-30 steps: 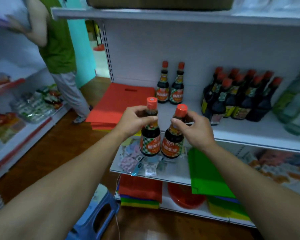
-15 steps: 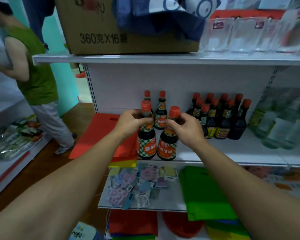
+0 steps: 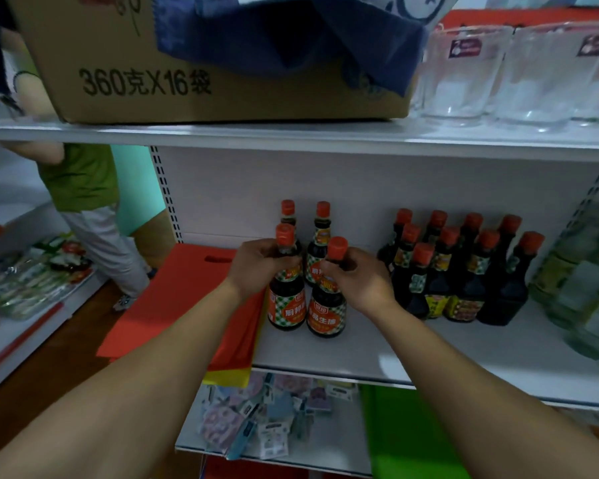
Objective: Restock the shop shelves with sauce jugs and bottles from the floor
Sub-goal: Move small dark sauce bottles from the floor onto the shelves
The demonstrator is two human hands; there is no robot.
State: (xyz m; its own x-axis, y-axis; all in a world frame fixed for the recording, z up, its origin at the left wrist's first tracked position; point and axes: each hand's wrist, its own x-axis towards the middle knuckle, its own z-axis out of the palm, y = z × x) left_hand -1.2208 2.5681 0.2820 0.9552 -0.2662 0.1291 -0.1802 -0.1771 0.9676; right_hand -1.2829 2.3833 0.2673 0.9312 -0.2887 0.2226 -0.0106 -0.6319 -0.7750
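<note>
Our left hand (image 3: 256, 267) grips the left bottle (image 3: 287, 307) by its neck, our right hand (image 3: 358, 286) the right bottle (image 3: 326, 318); both stand upright on the shelf (image 3: 377, 354), side by side, the back pair (image 3: 322, 233) just behind them, straight ahead of us

Your left hand (image 3: 256, 267) and right hand (image 3: 360, 285): both bare. Forearms bare too, uncovered right down to the bottom edge of the view. Finger detail too blurred to note further.
</note>
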